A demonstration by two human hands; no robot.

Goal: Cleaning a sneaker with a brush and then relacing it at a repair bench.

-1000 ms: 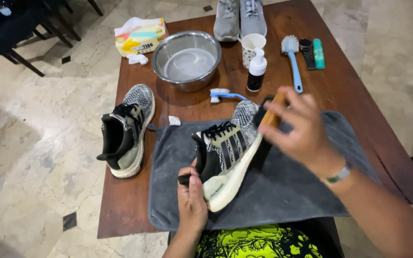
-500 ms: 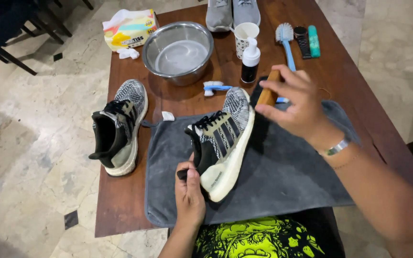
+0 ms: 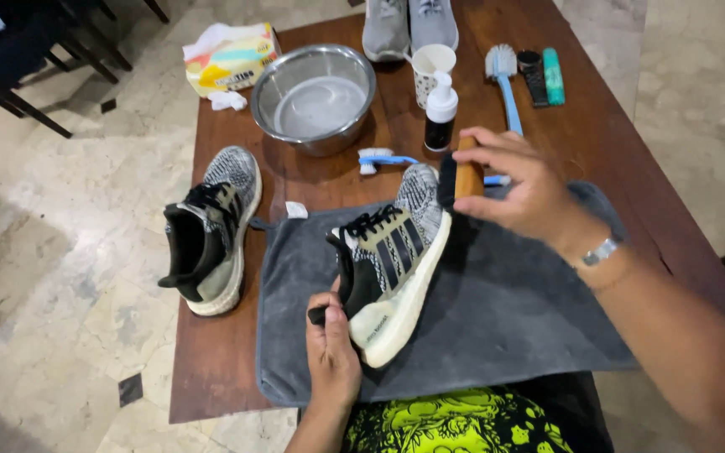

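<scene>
- Left hand (image 3: 331,352) pinches the heel of a black-and-grey knit sneaker (image 3: 390,260), tilting it on its white sole over a grey towel (image 3: 505,310).
- Right hand (image 3: 518,189) is closed around a wooden-backed brush (image 3: 466,170), bristles just beside the sneaker's toe; contact unclear.
- Matching second sneaker (image 3: 210,228) stands left of the towel, on the wooden table (image 3: 228,377).
- Behind: steel bowl (image 3: 315,99), small pump bottle (image 3: 440,113), blue-handled brush (image 3: 505,80), blue toothbrush (image 3: 383,158), tissue box (image 3: 232,59).
</scene>
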